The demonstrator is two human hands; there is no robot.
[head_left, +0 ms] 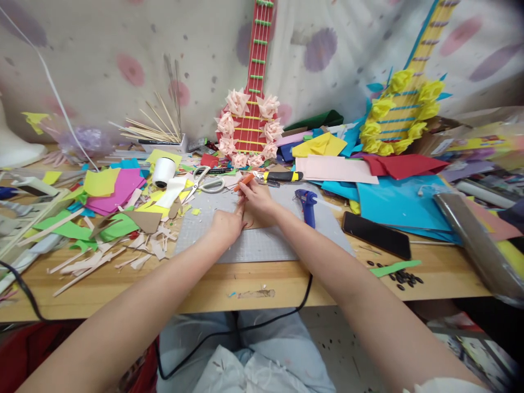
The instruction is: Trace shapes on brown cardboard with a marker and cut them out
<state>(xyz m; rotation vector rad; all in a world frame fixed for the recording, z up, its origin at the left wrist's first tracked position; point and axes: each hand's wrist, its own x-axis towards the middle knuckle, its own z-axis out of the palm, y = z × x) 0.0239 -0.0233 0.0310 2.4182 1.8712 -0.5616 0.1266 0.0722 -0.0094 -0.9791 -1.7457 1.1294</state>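
Both hands meet over the grey cutting mat (204, 245). A slim orange tool (246, 179) is pinched in my right hand (260, 197), its lower end hidden by the fingers; its exact kind is unclear. My left hand (227, 225) presses a piece of brown cardboard (256, 218) to the mat, fingers mostly closed and partly hidden. Beyond the hands lies a yellow-and-black utility knife (282, 176). Scissors (208, 183) with pale handles rest to the left of it. On the mat's right side is a blue glue gun (307, 206).
Paper scraps (135, 245) and a white roll (164, 172) crowd the left. A black phone (376, 234), small dark beads (403, 278) and blue sheets (393, 202) lie right. Behind stand a red paper guitar (250, 128) and a yellow one (397, 112). A black cable (262, 323) hangs in front.
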